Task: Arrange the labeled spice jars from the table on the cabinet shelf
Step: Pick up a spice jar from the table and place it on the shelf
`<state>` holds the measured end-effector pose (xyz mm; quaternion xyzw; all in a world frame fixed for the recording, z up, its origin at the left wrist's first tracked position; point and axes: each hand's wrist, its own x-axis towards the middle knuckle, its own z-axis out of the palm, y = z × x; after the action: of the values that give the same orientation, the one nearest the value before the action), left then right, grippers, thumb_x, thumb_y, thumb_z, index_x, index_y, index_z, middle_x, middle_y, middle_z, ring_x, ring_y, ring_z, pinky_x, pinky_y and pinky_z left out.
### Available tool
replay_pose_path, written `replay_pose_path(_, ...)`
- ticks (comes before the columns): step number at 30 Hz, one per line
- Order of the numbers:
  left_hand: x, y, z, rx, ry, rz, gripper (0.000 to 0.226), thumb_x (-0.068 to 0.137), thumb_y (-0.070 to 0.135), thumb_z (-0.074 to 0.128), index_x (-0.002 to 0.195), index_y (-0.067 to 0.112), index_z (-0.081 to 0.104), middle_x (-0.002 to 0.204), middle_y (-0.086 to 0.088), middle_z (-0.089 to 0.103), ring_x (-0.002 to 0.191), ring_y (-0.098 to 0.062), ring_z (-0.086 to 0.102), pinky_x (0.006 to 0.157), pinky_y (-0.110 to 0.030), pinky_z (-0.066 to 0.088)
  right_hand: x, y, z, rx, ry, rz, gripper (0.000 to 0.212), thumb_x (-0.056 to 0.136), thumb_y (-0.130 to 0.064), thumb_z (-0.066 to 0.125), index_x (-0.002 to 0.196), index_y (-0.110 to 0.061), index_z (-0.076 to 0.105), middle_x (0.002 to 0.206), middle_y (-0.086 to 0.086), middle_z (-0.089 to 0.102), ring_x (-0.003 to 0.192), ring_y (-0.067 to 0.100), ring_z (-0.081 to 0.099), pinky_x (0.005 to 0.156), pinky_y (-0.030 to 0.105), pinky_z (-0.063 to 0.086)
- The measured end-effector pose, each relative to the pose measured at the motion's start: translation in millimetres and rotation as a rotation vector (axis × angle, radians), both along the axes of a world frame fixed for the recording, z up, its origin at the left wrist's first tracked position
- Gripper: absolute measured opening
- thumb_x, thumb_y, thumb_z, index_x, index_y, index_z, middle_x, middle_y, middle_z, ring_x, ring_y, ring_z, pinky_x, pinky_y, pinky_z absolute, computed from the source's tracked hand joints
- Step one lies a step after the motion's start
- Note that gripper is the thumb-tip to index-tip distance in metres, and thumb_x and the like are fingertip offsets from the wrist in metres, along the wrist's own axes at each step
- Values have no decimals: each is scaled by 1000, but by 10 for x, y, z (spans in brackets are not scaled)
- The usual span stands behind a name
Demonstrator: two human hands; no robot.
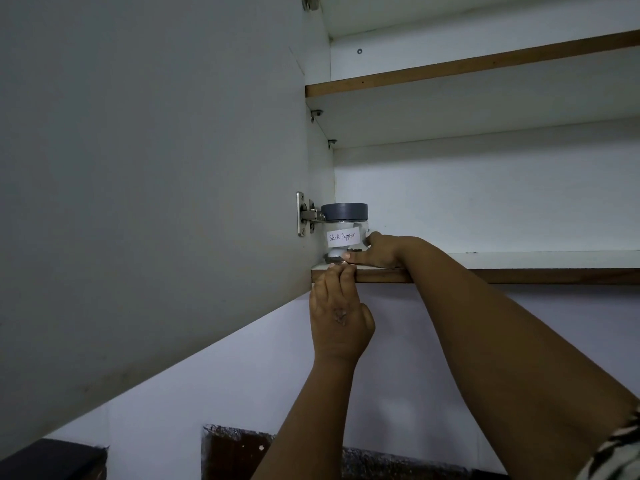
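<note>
1. Right hand (379, 251) rests on the white cabinet shelf with a brown wooden edge (519, 268), thumb and fingers curled around the base of the clear spice jar with a grey lid and "Black Pepper" label (343, 233).
2. That jar stands at the shelf's left end, at 9 o'clock from the hand, beside the metal door hinge (306, 214).
3. Left hand (339, 317), at 6 o'clock below the jar, has straight fingers touching the shelf edge.

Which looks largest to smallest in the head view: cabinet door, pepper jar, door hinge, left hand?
1. Cabinet door, by far the largest.
2. Left hand, though it is nearer the camera than the jar, so its true size is unsure.
3. Pepper jar.
4. Door hinge, smallest.
</note>
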<state>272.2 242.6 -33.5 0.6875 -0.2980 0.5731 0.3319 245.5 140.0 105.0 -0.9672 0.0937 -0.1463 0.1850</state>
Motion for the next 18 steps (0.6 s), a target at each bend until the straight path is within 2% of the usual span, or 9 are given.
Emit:
replay_pose_path(4,13,30,15,9,-25,-3,70,54,4,72,120,11,50,115,-10,61,108,-20,46,91,-37,51,-14,-45,-10,29,-41,5,78,91,-53,55,147,-6,29,150,11,38,133,27,42,104,32,33)
replay_pose_path(13,21,22,0,1,-11,-9,67,56,4,69,121,10,52,117,-10,61,109,-23,50,94,-36,49,-66,-28,-4,-16,-29,11,77,92,-57,51,147,-7,31,149,12,40,131,27,44,103,32,34)
replay_pose_path(18,-4,53,14,22,-19,13,66,57,3,66,122,7,55,115,-12,61,105,-26,55,93,-38,51,-139,0,2,-31,7,9,76,89,-57,54,142,-6,38,142,12,46,124,28,49,90,30,36)
